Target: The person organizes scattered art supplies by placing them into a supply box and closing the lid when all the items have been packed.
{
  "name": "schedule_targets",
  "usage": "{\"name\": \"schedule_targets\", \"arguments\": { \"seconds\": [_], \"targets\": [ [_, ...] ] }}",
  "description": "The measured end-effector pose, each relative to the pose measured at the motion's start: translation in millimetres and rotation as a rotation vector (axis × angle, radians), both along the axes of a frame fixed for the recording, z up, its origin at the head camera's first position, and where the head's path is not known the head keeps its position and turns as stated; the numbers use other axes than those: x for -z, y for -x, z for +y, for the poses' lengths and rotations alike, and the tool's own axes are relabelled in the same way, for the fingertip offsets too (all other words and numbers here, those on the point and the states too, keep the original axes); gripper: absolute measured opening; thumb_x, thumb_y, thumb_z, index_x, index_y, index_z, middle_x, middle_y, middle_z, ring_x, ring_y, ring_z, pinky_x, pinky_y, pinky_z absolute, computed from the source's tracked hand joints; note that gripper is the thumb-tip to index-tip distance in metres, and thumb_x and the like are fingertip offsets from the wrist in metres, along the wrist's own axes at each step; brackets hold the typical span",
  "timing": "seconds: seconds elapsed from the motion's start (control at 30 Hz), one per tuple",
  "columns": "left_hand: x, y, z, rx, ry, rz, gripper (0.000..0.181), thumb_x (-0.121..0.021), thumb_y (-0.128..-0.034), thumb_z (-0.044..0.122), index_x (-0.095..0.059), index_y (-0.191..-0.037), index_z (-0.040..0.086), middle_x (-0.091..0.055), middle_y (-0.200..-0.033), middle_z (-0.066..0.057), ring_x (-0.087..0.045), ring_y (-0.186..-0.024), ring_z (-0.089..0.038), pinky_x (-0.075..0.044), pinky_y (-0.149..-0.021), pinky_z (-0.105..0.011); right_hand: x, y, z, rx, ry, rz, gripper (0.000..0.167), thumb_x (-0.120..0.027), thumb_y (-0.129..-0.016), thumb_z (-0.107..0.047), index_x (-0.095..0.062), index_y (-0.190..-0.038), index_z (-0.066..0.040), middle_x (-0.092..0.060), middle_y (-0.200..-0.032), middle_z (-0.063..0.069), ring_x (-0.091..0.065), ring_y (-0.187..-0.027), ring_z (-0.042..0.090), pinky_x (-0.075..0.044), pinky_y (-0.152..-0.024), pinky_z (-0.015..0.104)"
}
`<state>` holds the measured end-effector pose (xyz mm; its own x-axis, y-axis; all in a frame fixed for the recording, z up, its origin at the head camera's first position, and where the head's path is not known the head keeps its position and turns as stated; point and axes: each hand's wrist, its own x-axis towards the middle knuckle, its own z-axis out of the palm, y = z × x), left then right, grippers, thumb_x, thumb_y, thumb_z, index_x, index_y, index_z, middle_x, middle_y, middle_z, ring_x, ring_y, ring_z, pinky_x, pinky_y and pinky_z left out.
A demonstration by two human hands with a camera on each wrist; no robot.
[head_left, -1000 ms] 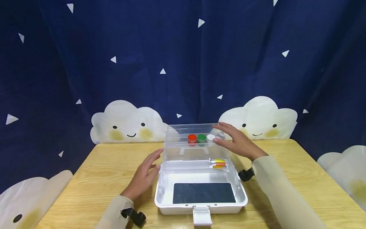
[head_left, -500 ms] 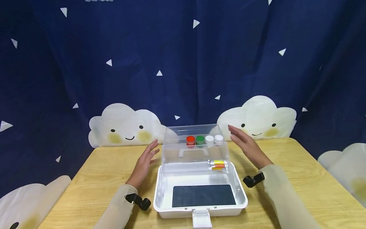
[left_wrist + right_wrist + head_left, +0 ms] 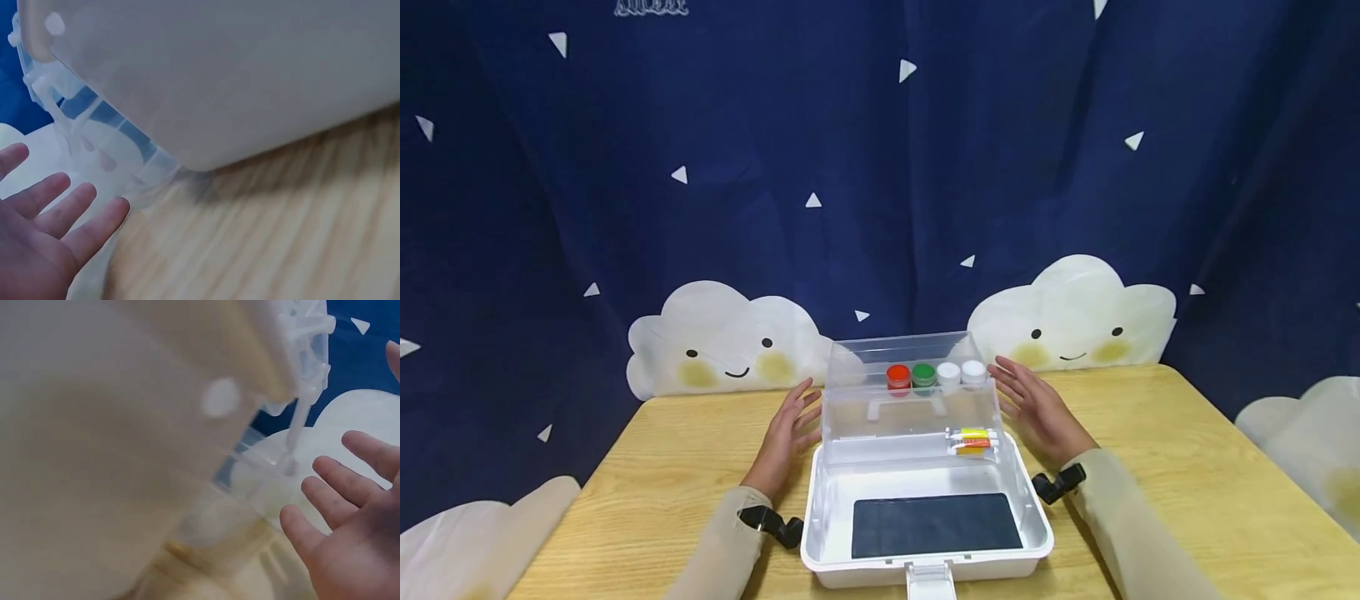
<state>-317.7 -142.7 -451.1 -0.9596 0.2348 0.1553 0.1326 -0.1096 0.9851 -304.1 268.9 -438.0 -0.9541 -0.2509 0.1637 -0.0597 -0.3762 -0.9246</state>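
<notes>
A white storage box (image 3: pixel 831 533) sits in front of me with its clear lid (image 3: pixel 865 417) raised and a latch (image 3: pixel 930 581) hanging at the front. In the lid area are a red jar (image 3: pixel 898 377), a green-capped jar (image 3: pixel 923 375), two white-capped jars (image 3: pixel 948 373) and several small paint tubes (image 3: pixel 972 442). A dark flat rectangle (image 3: pixel 936 525) lies on the box's floor. My left hand (image 3: pixel 781 442) is beside the lid's left side, fingers spread and holding nothing. Beside the right side is my right hand (image 3: pixel 1041 414), also with extended, unloaded fingers. Whether fingertips touch the lid, I cannot tell.
The box stands on a wooden table (image 3: pixel 685 483) with wood grain. Behind it hangs a dark blue curtain (image 3: pixel 760 125) with white triangles and smiling clouds. Each sleeve carries a black wrist camera (image 3: pixel 771 527).
My right hand has left the lid's upper right corner, moving right and then down beside it, so both white-capped jars now show. My left hand remains at the left side with its fingers spread.
</notes>
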Motion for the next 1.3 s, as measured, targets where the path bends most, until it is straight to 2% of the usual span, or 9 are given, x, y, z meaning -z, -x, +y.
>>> {"name": "schedule_targets", "arguments": {
  "seconds": [0.13, 0.23, 0.4, 0.63, 0.8, 0.9, 1.0, 1.1, 1.3],
  "targets": [
    [5.4, 3.9, 2.6, 0.014, -0.017, -0.014, 0.053, -0.032, -0.1033, 0.034, -0.029, -0.151, 0.012, -0.034, -0.151, -0.017, -0.035, -0.136, -0.038, -0.042, -0.099, -0.049, 8.6, 3.9, -1.4, -0.033, 0.085, -0.04, 0.069, -0.032, -0.104, -0.042, -0.005, -0.155, -0.005, -0.009, -0.16, 0.013, -0.031, -0.138, 0.014, -0.034, -0.108, 0.031],
    [7.1, 4.6, 3.6, 0.023, -0.023, -0.017, 0.054, -0.034, -0.1023, 0.035, -0.031, -0.15, 0.012, -0.033, -0.151, -0.018, -0.033, -0.136, -0.038, -0.041, -0.1, -0.049, 12.6, 5.0, -2.3, -0.041, 0.114, -0.066, 0.071, -0.033, -0.103, -0.045, -0.004, -0.155, -0.007, -0.006, -0.161, 0.012, -0.037, -0.133, 0.009, -0.037, -0.106, 0.029],
    [7.6, 4.2, 3.9, 0.018, -0.012, -0.032, 0.055, -0.036, -0.1019, 0.038, -0.031, -0.15, 0.01, -0.032, -0.151, -0.018, -0.034, -0.137, -0.038, -0.039, -0.103, -0.051, 18.2, 3.0, -3.1, -0.024, 0.09, -0.13, 0.071, -0.035, -0.101, -0.049, -0.009, -0.156, -0.013, -0.009, -0.16, 0.011, -0.044, -0.128, 0.007, -0.04, -0.104, 0.031],
    [14.7, -1.3, 4.3, 0.03, 0.012, -0.024, 0.056, -0.041, -0.1016, 0.035, -0.033, -0.148, 0.004, -0.033, -0.15, -0.021, -0.034, -0.136, -0.038, -0.038, -0.104, -0.047, 23.2, -4.2, -4.8, 0.0, 0.051, -0.164, 0.067, -0.032, -0.103, -0.047, -0.011, -0.155, -0.01, -0.014, -0.159, 0.01, -0.049, -0.124, 0.005, -0.041, -0.102, 0.03],
    [16.2, 1.7, 7.0, -0.008, 0.076, 0.033, 0.055, -0.053, -0.0979, 0.028, -0.039, -0.146, 0.005, -0.043, -0.144, -0.019, -0.045, -0.129, -0.032, -0.045, -0.098, -0.036, 19.9, -3.1, -6.0, -0.003, 0.041, -0.184, 0.066, -0.032, -0.104, -0.043, -0.008, -0.155, -0.008, -0.014, -0.159, 0.011, -0.04, -0.132, 0.012, -0.037, -0.105, 0.031],
    [18.0, 0.6, 6.5, -0.027, 0.126, 0.04, 0.056, -0.057, -0.0964, 0.028, -0.042, -0.144, 0.004, -0.047, -0.142, -0.017, -0.05, -0.126, -0.03, -0.046, -0.096, -0.034, 20.6, -3.8, -8.4, -0.001, 0.024, -0.205, 0.065, -0.036, -0.104, -0.039, -0.009, -0.155, -0.008, -0.013, -0.159, 0.011, -0.03, -0.138, 0.018, -0.035, -0.107, 0.031],
    [18.4, 0.0, 6.3, -0.03, 0.146, 0.026, 0.055, -0.059, -0.0957, 0.028, -0.045, -0.142, 0.002, -0.051, -0.139, -0.016, -0.051, -0.125, -0.029, -0.045, -0.098, -0.036, 21.6, -4.9, -9.7, 0.034, -0.018, -0.191, 0.062, -0.04, -0.104, -0.031, -0.016, -0.153, -0.003, -0.02, -0.157, 0.012, -0.032, -0.136, 0.021, -0.039, -0.104, 0.029],
    [18.9, -0.3, 6.0, -0.038, 0.164, 0.025, 0.054, -0.06, -0.0951, 0.027, -0.047, -0.14, 0.001, -0.054, -0.136, -0.016, -0.052, -0.124, -0.029, -0.042, -0.101, -0.04, 23.8, -6.0, -9.6, 0.058, -0.063, -0.158, 0.059, -0.044, -0.103, -0.023, -0.021, -0.151, 0.003, -0.034, -0.149, 0.009, -0.043, -0.128, 0.017, -0.043, -0.099, 0.027],
    [20.3, 0.0, 5.6, -0.044, 0.193, 0.045, 0.056, -0.063, -0.0934, 0.029, -0.048, -0.141, 0.003, -0.053, -0.138, -0.014, -0.05, -0.127, -0.03, -0.035, -0.107, -0.045, 27.8, -5.3, -7.4, 0.013, -0.101, -0.076, 0.057, -0.044, -0.101, -0.007, -0.02, -0.149, 0.008, -0.053, -0.131, 0.0, -0.055, -0.116, 0.013, -0.046, -0.096, 0.029]
  ]
}}
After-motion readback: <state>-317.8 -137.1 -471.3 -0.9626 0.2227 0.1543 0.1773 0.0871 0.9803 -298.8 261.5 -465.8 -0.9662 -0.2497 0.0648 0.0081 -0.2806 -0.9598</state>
